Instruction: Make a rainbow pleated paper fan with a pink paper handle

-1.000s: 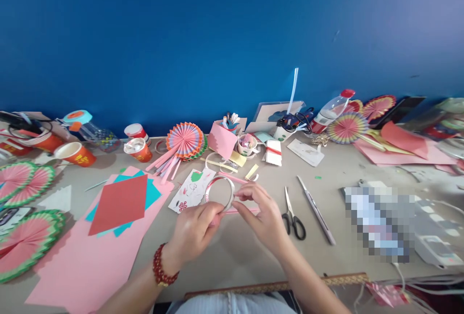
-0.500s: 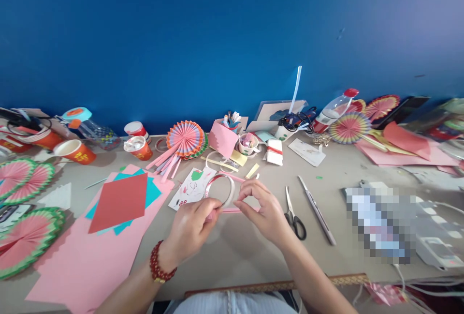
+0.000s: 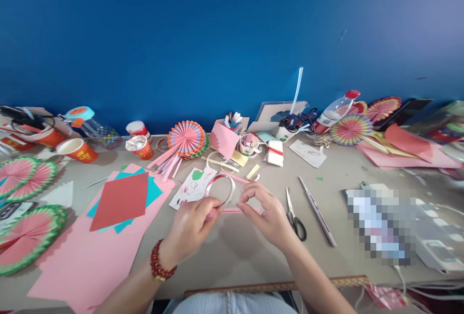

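My left hand (image 3: 197,219), a red bead bracelet on its wrist, pinches the near rim of a white roll of tape (image 3: 232,193). The roll is tilted up above the table. Just right of it, my right hand (image 3: 261,210) curls with thumb and index finger drawn together; whatever lies between those fingertips is too small to make out. Behind the roll lies a white sheet with green and red marks (image 3: 192,186). A thin pink strip (image 3: 235,210) rests on the table beneath my hands.
Black-handled scissors (image 3: 295,215) and a slim grey cutter (image 3: 318,212) lie to the right. Red, blue and pink paper (image 3: 121,202) is stacked at left. Folded paper fans (image 3: 185,139), cups (image 3: 139,147) and a bottle (image 3: 335,111) line the blue wall (image 3: 232,38).
My right hand has shifted slightly right, away from the tape roll. My left hand keeps its pinch on the roll. The whole view has moved a little.
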A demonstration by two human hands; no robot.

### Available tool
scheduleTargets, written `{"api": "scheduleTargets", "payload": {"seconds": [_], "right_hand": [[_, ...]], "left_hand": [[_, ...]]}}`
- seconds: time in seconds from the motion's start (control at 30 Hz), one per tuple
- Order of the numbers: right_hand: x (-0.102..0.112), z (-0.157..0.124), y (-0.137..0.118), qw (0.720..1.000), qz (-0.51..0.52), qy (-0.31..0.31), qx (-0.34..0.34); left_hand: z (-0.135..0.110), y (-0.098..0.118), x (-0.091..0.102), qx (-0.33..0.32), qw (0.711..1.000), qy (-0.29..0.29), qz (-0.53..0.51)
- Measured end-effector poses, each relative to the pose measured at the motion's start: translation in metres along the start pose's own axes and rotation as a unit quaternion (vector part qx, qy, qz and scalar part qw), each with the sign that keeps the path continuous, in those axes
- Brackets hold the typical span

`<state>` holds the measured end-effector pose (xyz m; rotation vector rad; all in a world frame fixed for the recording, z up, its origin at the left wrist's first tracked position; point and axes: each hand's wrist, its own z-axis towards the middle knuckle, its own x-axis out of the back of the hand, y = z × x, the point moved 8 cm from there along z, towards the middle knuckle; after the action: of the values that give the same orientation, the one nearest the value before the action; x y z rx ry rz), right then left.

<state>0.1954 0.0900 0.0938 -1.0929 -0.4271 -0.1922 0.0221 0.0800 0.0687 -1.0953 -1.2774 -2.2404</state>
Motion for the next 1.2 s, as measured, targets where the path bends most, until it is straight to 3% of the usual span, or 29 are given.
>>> {"api": "scheduleTargets", "payload": {"seconds": [0.13, 0.33, 0.63, 1.07, 1.2], "right_hand": [[0.004, -0.003, 0.002, 1.0, -0.008, 0.016, -0.005], [-0.004, 0.005, 0.0, 0.999, -0.037, -0.008, 0.006], [-0.001, 0.0, -0.002, 0.998, 0.049, -0.037, -0.021], [-0.001, 0.0, 0.0, 0.999, 0.041, -0.018, -0.029], [0.0, -0.003, -0.007, 1.0, 0.03, 0.002, 0.002]], "left_hand": [[0.001, -0.003, 0.0, 0.007, 1.0, -0.001, -0.001], [0.0, -0.001, -0.002, 0.002, 1.0, 0.002, -0.008], [0.004, -0.01, 0.007, 0.095, 0.986, 0.024, -0.136], [0.004, -0.018, 0.011, 0.132, 0.978, 0.039, -0.159], [0.003, -0.022, 0.012, 0.141, 0.971, 0.048, -0.188]]}}
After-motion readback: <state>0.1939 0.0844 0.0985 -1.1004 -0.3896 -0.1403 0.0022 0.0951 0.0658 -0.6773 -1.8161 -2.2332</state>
